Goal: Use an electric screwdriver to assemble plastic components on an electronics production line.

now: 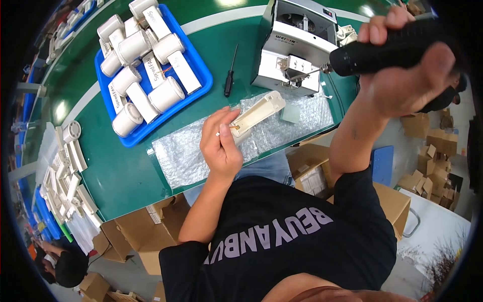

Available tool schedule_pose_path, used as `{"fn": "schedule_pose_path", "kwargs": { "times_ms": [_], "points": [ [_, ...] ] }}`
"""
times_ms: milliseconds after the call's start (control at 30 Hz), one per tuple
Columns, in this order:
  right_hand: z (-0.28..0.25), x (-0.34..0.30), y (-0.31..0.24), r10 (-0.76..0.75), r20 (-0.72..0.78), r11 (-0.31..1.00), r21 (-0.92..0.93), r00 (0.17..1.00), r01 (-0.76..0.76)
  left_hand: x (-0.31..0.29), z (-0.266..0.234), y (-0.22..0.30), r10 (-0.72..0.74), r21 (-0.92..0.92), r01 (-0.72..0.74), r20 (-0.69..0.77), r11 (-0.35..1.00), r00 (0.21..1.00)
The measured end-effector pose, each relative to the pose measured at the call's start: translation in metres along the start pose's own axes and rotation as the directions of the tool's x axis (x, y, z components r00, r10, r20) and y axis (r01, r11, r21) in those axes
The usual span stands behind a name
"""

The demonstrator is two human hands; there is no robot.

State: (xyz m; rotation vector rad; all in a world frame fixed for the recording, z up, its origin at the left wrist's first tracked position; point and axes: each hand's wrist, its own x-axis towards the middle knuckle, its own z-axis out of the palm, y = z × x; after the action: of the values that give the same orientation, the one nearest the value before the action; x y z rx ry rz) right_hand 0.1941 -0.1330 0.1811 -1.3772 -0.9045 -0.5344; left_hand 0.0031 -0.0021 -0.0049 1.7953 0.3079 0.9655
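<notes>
Surface (pixel 221 38): green, one, spread across the upper half.
Tray (pixel 205 83): blue, one, at ten to eleven o'clock; filled with white cylindrical units, some leaning over the rim, so a knock could roll one out.
Machine (pixel 292 45): grey and black, boxy, one, at one o'clock.
Sheet (pixel 183 161): clear, crinkled, one, under my left hand (pixel 219 146) at the centre; it could slide if I leaned on it.
Black power driver (pixel 392 48): one, at two o'clock, my right hand (pixel 402 90) beneath, fingers wrapped round its body. Its bit points toward nine o'clock, at the machine's front; whether it touches, I cannot tell. A sideways push could bend the bit or drop a screw, if it carries one.
White housing (pixel 259 113): one, at the centre, open side up, far end toward one o'clock; pinched by its near end in my left fingers. With only that end gripped, downward pressure on the far end could twist it loose.
Screwdriver (pixel 229 83): black handle, one, at twelve o'clock, lying loose; a sweeping forearm could send it rolling.
</notes>
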Motion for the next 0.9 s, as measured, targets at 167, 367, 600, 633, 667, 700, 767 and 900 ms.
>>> {"fn": "schedule_pose_path", "kwargs": {
  "times_ms": [167,367,600,633,667,700,767,900],
  "points": [
    [-0.015,0.002,-0.001,-0.242,0.436,0.813,0.579,0.867,-0.064,-0.002,0.000,0.002,-0.009,-0.008,0.008,-0.010,1.000,1.000],
    [-0.011,0.019,0.005,-0.145,0.294,0.899,0.437,0.945,0.002,0.001,0.004,0.001,0.013,-0.050,-0.014,-0.009,0.999,1.000],
    [0.038,0.012,-0.023,-0.152,-0.086,0.953,-0.275,0.985,0.123,0.001,0.006,0.002,-0.013,-0.057,0.012,-0.026,0.998,1.000],
    [0.038,0.014,-0.017,-0.190,-0.048,0.959,-0.223,0.981,0.175,0.001,0.005,0.002,-0.011,-0.056,0.010,-0.026,0.998,1.000],
    [0.039,0.014,-0.016,-0.230,-0.011,0.960,-0.167,0.973,0.224,0.002,0.005,0.002,-0.008,-0.061,0.006,-0.021,0.998,1.000],
    [0.042,0.010,-0.017,-0.154,-0.139,0.986,-0.080,0.978,0.144,0.002,0.005,0.003,-0.010,-0.052,0.008,-0.021,0.999,1.000],
    [-0.003,0.013,-0.001,-0.008,0.037,0.972,0.236,0.999,0.000,0.001,0.003,0.003,-0.003,-0.046,0.002,-0.030,0.999,1.000],
    [-0.025,0.006,-0.006,0.006,0.260,0.868,0.479,0.966,-0.134,0.001,0.004,0.004,-0.020,-0.049,0.019,-0.016,0.999,1.000]
  ]
}}
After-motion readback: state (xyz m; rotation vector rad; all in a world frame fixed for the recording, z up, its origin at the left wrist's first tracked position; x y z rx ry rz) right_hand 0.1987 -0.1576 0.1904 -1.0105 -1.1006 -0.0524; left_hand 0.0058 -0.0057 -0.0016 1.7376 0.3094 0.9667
